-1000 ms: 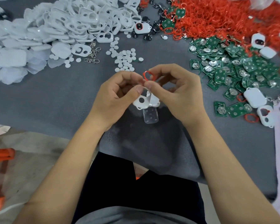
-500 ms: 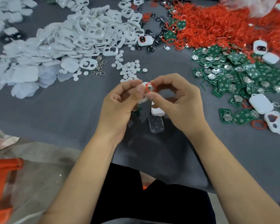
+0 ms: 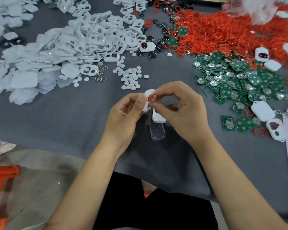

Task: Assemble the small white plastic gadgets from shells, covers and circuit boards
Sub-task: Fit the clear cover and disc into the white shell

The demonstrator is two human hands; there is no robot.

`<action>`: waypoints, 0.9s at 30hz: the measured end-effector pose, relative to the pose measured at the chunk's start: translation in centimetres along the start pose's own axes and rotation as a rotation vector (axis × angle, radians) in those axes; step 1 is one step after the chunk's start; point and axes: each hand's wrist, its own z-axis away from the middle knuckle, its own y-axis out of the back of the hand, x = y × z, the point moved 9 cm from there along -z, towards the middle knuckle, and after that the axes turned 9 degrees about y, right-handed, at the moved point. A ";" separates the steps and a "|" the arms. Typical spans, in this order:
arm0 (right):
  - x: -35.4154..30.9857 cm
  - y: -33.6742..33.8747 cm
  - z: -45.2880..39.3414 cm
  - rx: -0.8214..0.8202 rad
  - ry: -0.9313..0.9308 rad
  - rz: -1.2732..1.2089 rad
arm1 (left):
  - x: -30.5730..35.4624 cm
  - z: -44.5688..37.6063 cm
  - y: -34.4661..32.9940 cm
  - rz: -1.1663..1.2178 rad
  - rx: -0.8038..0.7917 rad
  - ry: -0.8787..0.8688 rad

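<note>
The left hand (image 3: 125, 112) covers most of the white cover (image 3: 147, 97), and the right hand (image 3: 181, 110) hides the upper part of the white shell (image 3: 157, 117). The red ring (image 3: 151, 98) is partly masked by fingertips. The pile of red rings (image 3: 223, 30) blurs at the top right edge, the orange stool (image 3: 0, 188) is cut off at the left, and the print on the circuit boards (image 3: 239, 80) is too small to read.

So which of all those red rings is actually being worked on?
The red ring pinched by the right hand against the white cover that the left hand holds. The other rings lie on the table.
</note>
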 end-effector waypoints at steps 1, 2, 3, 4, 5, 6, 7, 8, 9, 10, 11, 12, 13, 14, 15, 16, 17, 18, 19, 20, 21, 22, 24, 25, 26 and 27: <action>-0.2 0.1 0.0 -0.002 0.019 0.031 | 0.0 0.0 0.2 -0.043 0.037 -0.018; -0.4 0.2 0.0 -0.004 0.030 0.054 | 0.0 0.1 0.3 -0.074 0.062 -0.037; -0.5 0.3 0.0 -0.003 0.031 0.063 | 0.0 0.2 0.3 -0.091 0.076 -0.051; -0.5 0.4 0.0 -0.003 0.031 0.064 | 0.0 0.3 0.3 -0.097 0.084 -0.059; -0.6 0.4 0.0 -0.004 0.031 0.064 | 0.0 0.4 0.2 -0.100 0.085 -0.062; -0.6 0.4 0.0 -0.006 0.033 0.065 | 0.0 0.4 0.2 -0.104 0.079 -0.063; -0.7 0.3 0.1 -0.008 0.035 0.065 | 0.0 0.4 0.1 -0.108 0.071 -0.062; -0.7 0.2 0.1 -0.011 0.036 0.066 | 0.0 0.5 0.0 -0.111 0.065 -0.061; -0.7 0.2 0.1 -0.012 0.039 0.069 | 0.0 0.5 0.0 -0.115 0.060 -0.060; -0.7 0.2 0.1 -0.013 0.041 0.074 | 0.1 0.5 0.0 -0.121 0.057 -0.063; -0.7 0.2 0.1 -0.014 0.040 0.078 | 0.2 0.5 0.0 -0.133 0.057 -0.069; -0.7 0.2 0.1 -0.014 0.037 0.080 | 0.3 0.5 0.0 -0.151 0.060 -0.080; -0.7 0.3 0.1 -0.014 0.032 0.079 | 0.4 0.5 0.0 -0.175 0.064 -0.096; -0.6 0.3 0.2 -0.013 0.027 0.075 | 0.5 0.6 0.1 -0.201 0.068 -0.110; -0.6 0.3 0.2 -0.013 0.021 0.073 | 0.5 0.6 0.1 -0.223 0.073 -0.121; -0.5 0.3 0.2 -0.013 0.017 0.073 | 0.5 0.6 0.1 -0.238 0.076 -0.127; -0.5 0.3 0.2 -0.014 0.012 0.072 | 0.6 0.6 0.1 -0.249 0.077 -0.133; -0.4 0.3 0.2 -0.015 0.006 0.068 | 0.7 0.7 0.0 -0.257 0.077 -0.138; -0.3 0.3 0.2 -0.015 -0.001 0.062 | 0.7 0.7 0.0 -0.262 0.075 -0.140; -0.2 0.3 0.2 -0.013 -0.008 0.055 | 0.8 0.7 -0.1 -0.264 0.073 -0.141; -0.1 0.3 0.2 -0.011 -0.013 0.047 | 0.8 0.7 -0.1 -0.267 0.071 -0.144; 0.0 0.4 0.2 -0.009 -0.017 0.036 | 0.9 0.7 -0.1 -0.271 0.066 -0.149; 0.1 0.5 0.3 -0.009 -0.018 0.018 | 1.0 0.7 -0.4 -0.273 0.043 -0.150; 0.2 0.6 0.3 -0.011 -0.015 0.012 | 1.0 0.7 -0.5 -0.266 0.027 -0.144; 0.3 0.6 0.3 -0.016 -0.015 0.007 | 0.9 0.7 -0.6 -0.256 0.011 -0.138; 0.4 0.7 0.3 -0.021 -0.018 0.002 | 0.9 0.7 -0.6 -0.247 -0.002 -0.134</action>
